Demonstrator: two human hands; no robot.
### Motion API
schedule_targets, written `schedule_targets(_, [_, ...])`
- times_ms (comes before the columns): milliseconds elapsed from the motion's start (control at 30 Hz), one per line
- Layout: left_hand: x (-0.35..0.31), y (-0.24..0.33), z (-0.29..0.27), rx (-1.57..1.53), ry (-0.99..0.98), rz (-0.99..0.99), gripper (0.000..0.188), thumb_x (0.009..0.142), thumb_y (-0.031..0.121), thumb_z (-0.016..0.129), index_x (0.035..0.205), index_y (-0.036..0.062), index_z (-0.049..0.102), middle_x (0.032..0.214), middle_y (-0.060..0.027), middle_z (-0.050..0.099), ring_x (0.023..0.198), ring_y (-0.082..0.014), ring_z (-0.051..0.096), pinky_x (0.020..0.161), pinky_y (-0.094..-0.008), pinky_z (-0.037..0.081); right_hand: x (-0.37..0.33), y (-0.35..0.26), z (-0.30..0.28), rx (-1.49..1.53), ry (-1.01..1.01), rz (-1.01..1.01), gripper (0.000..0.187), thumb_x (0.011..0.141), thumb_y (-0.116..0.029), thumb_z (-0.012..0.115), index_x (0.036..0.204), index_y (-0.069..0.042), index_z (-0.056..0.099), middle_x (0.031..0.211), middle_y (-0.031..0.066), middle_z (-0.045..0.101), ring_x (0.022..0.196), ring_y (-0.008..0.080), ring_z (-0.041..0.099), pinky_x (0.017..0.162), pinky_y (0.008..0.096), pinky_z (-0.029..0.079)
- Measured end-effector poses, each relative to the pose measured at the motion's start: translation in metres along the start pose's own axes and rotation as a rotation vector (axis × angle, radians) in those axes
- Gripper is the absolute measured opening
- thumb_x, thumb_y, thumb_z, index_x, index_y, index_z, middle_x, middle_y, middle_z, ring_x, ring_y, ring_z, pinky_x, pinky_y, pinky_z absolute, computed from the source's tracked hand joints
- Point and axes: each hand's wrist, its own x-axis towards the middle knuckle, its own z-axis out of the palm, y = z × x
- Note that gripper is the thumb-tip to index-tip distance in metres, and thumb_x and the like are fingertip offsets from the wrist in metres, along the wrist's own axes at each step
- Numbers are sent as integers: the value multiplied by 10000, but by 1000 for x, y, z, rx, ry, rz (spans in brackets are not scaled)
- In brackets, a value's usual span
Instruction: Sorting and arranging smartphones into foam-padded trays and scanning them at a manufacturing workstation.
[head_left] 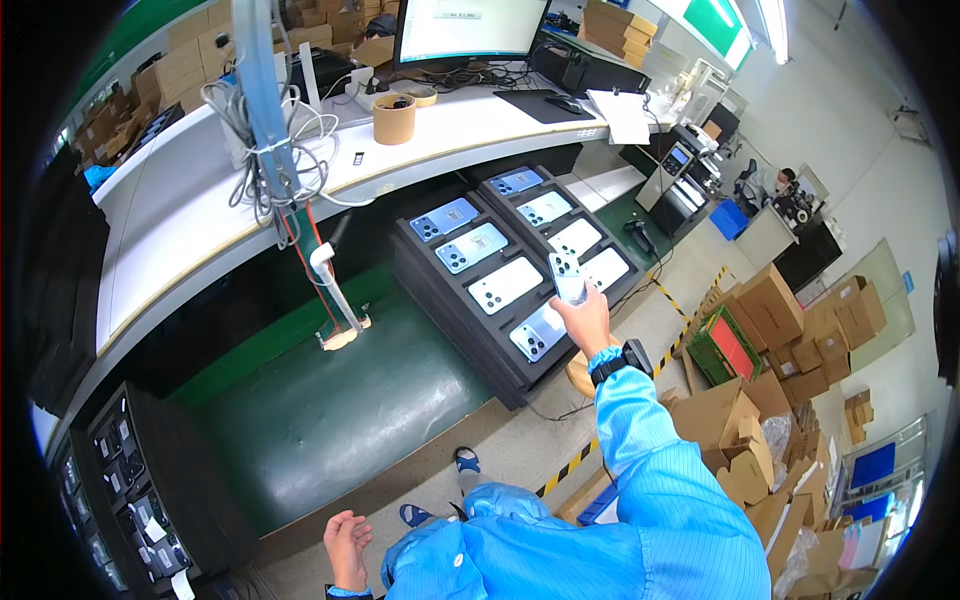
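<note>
My right hand point(585, 322) grips a smartphone point(566, 275) with a pale blue back and cameras at its upper end. It is raised over the right side of a black foam tray point(437, 298). In the tray's slots lie several phones, among them a blue phone point(443, 219), a white phone point(505, 285) and a light blue phone point(540, 331) close to my right wrist. My left hand point(348, 545) hangs low near my body, fingers loosely bent and apart, with nothing in it.
The tray sits on a dark green bench point(330, 430) below a white curved desk point(440, 140) with a monitor point(470, 28). A blue post point(262, 100) with cables rises at left. Another black tray point(190, 480) holds devices lower left. Cardboard boxes point(770, 305) stand at right.
</note>
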Motion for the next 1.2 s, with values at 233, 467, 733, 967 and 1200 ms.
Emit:
schedule_targets(233, [10, 2, 83, -13, 41, -21, 187, 942, 173, 585, 1103, 77, 577, 979, -100, 663, 805, -202, 649, 689, -321, 526, 48, 48, -11, -120, 183, -64, 835, 684, -349, 793, 1359, 34, 485, 1217, 226, 554, 1131, 384, 514, 997, 450, 413])
schedule_targets(467, [25, 12, 173, 95, -65, -82, 198, 965, 156, 564, 1132, 51, 564, 1023, -120, 659, 868, -222, 664, 743, -332, 544, 92, 67, -2, -199, 73, -80, 818, 704, -354, 785, 1365, 33, 497, 1207, 209, 563, 1121, 379, 503, 990, 452, 403])
schedule_targets(733, [35, 21, 181, 121, -15, -158, 176, 964, 133, 549, 1124, 62, 559, 1015, -118, 657, 862, -227, 671, 752, -340, 551, 89, 68, 4, -198, -23, -61, 836, 763, -369, 776, 1402, 57, 446, 1309, 221, 512, 1186, 383, 440, 1025, 453, 359])
schedule_targets(967, [39, 30, 166, 177, 49, -126, 275, 949, 184, 588, 1193, 58, 559, 1074, -130, 670, 901, -220, 684, 752, -320, 550, 101, 73, 19, -180, 2, -191, 732, 731, -399, 807, 1239, 77, 578, 1132, 268, 633, 1024, 427, 583, 917, 493, 459])
schedule_targets(1200, [69, 46, 121, 21, 51, -96, 271, 958, 188, 580, 1198, 63, 556, 1065, -116, 662, 920, -204, 658, 777, -315, 536, 22, -23, 33, 132, 121, -434, 308, 856, -117, 683, 1141, -3, 650, 1150, 168, 624, 1047, 309, 588, 954, 403, 449])
